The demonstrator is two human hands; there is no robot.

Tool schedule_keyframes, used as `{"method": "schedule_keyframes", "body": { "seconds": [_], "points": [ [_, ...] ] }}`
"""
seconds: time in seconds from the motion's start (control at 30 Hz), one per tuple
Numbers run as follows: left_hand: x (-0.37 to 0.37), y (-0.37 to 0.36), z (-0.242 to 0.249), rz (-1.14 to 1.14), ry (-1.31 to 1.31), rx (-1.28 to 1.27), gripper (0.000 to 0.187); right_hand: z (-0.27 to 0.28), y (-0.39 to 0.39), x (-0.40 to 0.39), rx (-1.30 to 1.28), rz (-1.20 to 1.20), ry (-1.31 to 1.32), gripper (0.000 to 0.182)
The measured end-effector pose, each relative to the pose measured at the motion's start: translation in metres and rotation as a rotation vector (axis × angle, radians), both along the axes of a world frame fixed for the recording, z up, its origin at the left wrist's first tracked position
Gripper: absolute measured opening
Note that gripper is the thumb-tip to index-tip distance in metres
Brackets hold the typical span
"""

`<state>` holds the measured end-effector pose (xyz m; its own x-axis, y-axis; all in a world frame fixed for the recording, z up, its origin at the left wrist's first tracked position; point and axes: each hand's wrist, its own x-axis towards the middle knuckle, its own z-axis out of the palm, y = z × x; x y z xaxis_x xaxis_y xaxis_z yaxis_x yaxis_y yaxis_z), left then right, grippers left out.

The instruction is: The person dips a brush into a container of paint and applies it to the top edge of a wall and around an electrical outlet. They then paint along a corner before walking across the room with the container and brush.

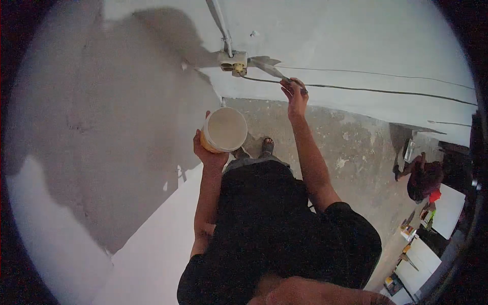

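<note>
My left hand [207, 153] is wrapped round the side of a round plastic tub [210, 144], whose open top faces me. Its inside looks pale, and I cannot make out how much it contains. In my right hand [297, 104] is the handle of a putty knife [270, 67], with my fingers closed on it. The knife's flat blade points left, close to a wall socket box [233, 62] with a plug in it. Whether the blade touches the wall is not clear.
A dark cable [366, 90] runs right from the socket along the white wall [356, 35]. Grey shadow covers much of the left wall [117, 117]. My feet are on a stained concrete floor [345, 147]. Another person [425, 178] is low down at the right, near white panels [449, 211] and assorted items.
</note>
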<state>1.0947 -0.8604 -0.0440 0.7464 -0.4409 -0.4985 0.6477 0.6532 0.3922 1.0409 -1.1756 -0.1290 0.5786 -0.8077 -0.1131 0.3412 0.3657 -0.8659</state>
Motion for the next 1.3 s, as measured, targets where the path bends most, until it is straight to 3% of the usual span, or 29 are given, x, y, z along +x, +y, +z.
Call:
{"method": "schedule_keyframes", "body": {
  "seconds": [0.13,0.4,0.83,0.9,1.3],
  "points": [
    [0.001,0.003,0.0,-0.036,0.014,-0.013,0.07,0.01,0.0,-0.001,-0.022,-0.01,0.033,0.028],
    [0.002,0.003,-0.003,-0.034,-0.008,-0.028,0.073,0.027,0.009,0.018,-0.427,0.045,0.156,0.022],
    [0.003,0.009,-0.002,0.006,0.017,-0.014,0.073,0.057,0.011,0.029,-0.522,0.032,0.192,0.021],
    [0.005,0.01,0.0,0.019,0.038,-0.026,0.072,0.064,0.014,0.026,-0.59,-0.061,0.19,0.022],
    [0.008,0.008,-0.006,0.003,0.021,-0.047,0.071,0.052,0.012,0.04,-0.746,-0.014,0.235,0.022]
  ]
}}
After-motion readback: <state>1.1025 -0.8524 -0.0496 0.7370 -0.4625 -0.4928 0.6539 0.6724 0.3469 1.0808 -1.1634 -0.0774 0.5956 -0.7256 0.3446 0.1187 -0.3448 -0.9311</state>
